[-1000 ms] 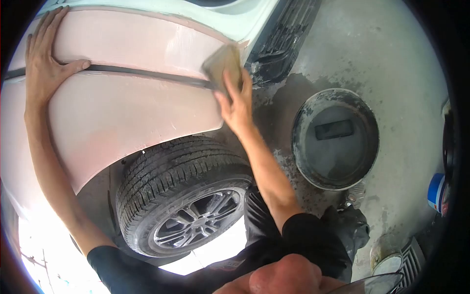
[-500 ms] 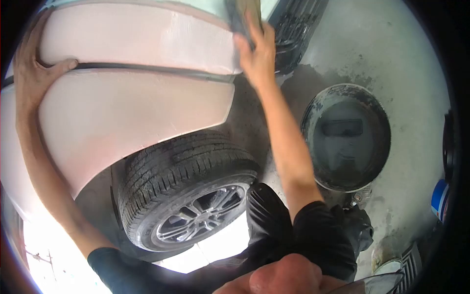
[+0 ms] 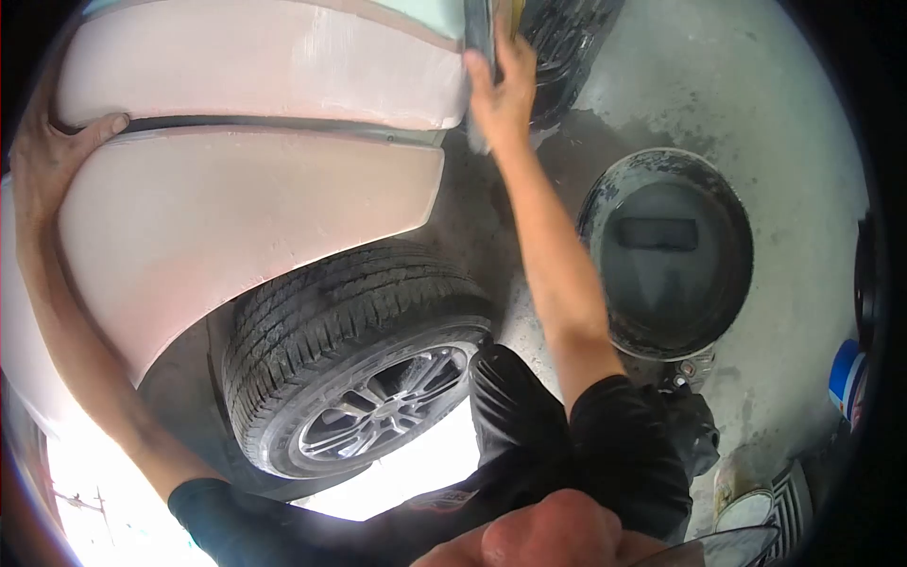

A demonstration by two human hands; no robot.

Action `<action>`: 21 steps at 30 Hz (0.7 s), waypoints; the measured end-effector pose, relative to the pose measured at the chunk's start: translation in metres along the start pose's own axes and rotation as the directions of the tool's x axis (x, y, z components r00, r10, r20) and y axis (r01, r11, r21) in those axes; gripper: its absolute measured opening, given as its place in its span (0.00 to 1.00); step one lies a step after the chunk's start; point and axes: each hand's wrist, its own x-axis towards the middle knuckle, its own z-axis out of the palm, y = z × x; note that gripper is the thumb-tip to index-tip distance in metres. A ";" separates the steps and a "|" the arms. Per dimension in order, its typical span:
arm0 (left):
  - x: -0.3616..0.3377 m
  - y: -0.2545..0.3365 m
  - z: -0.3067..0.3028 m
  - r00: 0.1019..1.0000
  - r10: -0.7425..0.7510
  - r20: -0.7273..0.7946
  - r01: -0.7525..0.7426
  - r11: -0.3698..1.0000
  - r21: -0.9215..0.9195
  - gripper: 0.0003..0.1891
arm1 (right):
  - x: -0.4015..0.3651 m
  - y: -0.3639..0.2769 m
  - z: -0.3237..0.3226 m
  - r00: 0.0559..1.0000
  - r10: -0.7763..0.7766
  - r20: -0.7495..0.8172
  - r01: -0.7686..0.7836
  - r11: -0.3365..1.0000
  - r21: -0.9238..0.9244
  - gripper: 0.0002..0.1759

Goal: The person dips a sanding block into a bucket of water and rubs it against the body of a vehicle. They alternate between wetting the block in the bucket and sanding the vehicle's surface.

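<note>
My right hand [image 3: 505, 99] grips a long, narrow sanding block [image 3: 480, 38], grey on one side and yellowish on the other. The block stands at the right end of the upper pale pink car panel [image 3: 255, 66]; its top runs out of view. My left hand [image 3: 52, 161] lies spread on the car at the far left, its thumb near the dark gap between the upper panel and the lower fender panel [image 3: 255, 198]. Its other fingers are partly lost in the dark edge of the picture.
Below the fender is a tyre [image 3: 350, 321] with a spoked rim [image 3: 387, 416]. A round tub [image 3: 742, 312] of dark water with a black rectangular block [image 3: 658, 233] stands on the concrete floor [image 3: 718, 76] to the right. A blue can [image 3: 844, 373] sits at the right edge.
My right hand and the sanding block have shifted slightly right and up, towards the panel's end. The car and my left hand appear a little further left and higher as the view moves.
</note>
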 end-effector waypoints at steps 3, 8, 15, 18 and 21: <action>0.001 -0.008 0.001 0.995 0.079 -0.056 -0.081 0.996 -0.026 0.58 | -0.085 -0.030 0.013 0.999 -0.049 0.017 0.051 0.987 -0.153 0.35; -0.018 -0.057 0.019 0.995 -0.087 0.040 0.084 0.994 0.070 0.59 | 0.018 -0.008 0.016 0.994 -0.080 -0.074 0.070 0.989 -0.132 0.35; -0.017 -0.055 0.016 0.999 -0.040 -0.001 0.040 0.995 0.094 0.59 | -0.066 -0.022 0.021 0.974 -0.221 -0.042 0.212 0.965 -0.154 0.34; -0.016 -0.038 0.014 1.000 0.020 0.005 -0.021 0.997 0.068 0.59 | -0.051 -0.021 0.018 0.978 -0.206 -0.041 0.200 0.973 -0.114 0.32; -0.024 -0.038 0.017 0.999 -0.030 0.041 0.029 0.999 0.017 0.59 | 0.006 0.005 0.020 0.986 -0.119 -0.118 0.104 0.987 -0.124 0.33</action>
